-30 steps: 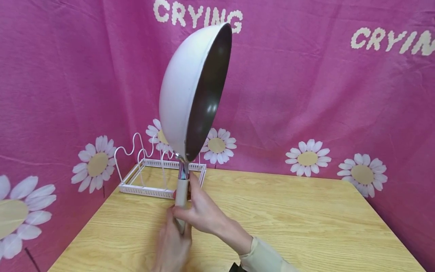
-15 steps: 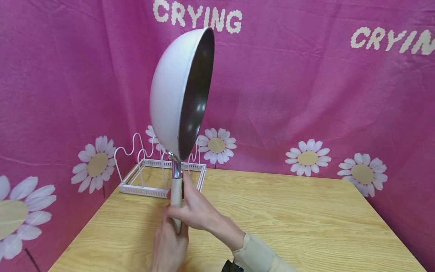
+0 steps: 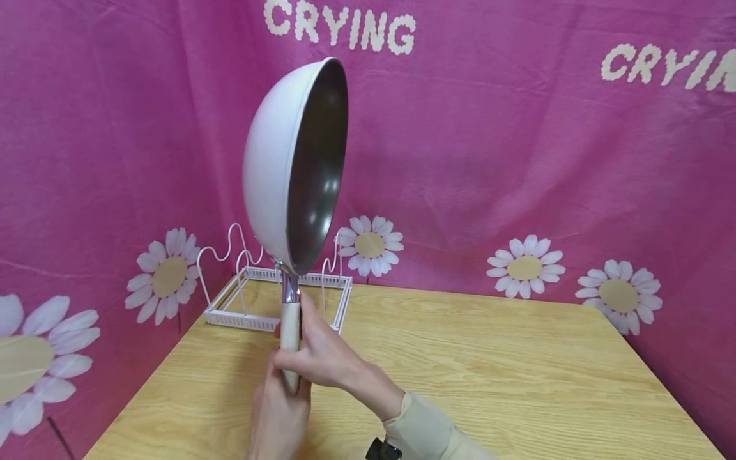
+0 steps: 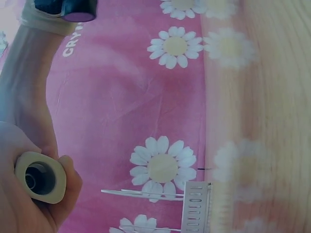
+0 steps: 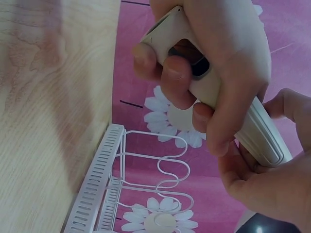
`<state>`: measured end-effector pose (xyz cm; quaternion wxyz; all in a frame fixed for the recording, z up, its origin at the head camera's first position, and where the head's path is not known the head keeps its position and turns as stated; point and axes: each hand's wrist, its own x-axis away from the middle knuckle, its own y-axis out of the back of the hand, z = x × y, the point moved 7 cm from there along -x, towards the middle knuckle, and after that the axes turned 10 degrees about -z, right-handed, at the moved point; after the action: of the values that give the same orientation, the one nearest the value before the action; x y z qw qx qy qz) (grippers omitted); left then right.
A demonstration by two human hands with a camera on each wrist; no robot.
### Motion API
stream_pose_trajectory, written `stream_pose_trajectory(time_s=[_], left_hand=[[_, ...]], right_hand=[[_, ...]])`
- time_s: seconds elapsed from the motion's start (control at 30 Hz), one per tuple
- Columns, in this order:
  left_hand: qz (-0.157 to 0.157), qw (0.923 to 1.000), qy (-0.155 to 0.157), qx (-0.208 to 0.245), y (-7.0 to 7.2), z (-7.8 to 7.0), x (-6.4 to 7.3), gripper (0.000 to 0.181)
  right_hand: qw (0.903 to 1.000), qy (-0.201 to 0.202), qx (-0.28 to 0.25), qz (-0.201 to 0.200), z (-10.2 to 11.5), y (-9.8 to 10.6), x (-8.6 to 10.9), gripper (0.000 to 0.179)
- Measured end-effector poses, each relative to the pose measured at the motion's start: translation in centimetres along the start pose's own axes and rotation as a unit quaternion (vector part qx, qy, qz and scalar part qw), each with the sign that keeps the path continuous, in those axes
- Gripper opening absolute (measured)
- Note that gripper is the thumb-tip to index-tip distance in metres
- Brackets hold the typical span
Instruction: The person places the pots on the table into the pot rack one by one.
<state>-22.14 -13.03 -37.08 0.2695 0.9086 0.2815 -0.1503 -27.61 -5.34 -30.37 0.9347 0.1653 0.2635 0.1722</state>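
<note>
Gripping a white wok (image 3: 293, 167) bowl-up by its handle (image 3: 290, 327), left of frame centre, with right hand (image 3: 322, 356) above left hand (image 3: 280, 410).

Pan (image 3: 290, 185) farther left, more upright

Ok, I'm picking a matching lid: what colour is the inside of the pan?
Dark, brownish; the pan's inside shows best in the head view.

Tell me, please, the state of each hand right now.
Left hand: closed, holding the pan handle near its end.
Right hand: closed, holding the pan handle higher up.
</note>
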Motion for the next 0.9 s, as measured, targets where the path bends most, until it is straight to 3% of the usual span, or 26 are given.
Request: stream_pose_trajectory(time_s=[0.33,0.67,0.9], left_hand=[[0.018,0.9998,-0.012,-0.003,-0.3,0.1,-0.1,0.033],[0.053,0.9977,0.039,-0.016,-0.9,1.3,0.1,0.040],[0.029,0.9989,0.024,-0.027,-0.7,1.2,0.0,0.038]], right_hand=[[0.9995,-0.019,-0.019,0.019,-0.9,-0.2,0.0,0.083],[0.9989,-0.036,-0.002,0.028,-2.2,-0.6,0.1,0.078],[0.9989,-0.029,-0.010,0.037,-2.1,-0.6,-0.1,0.076]])
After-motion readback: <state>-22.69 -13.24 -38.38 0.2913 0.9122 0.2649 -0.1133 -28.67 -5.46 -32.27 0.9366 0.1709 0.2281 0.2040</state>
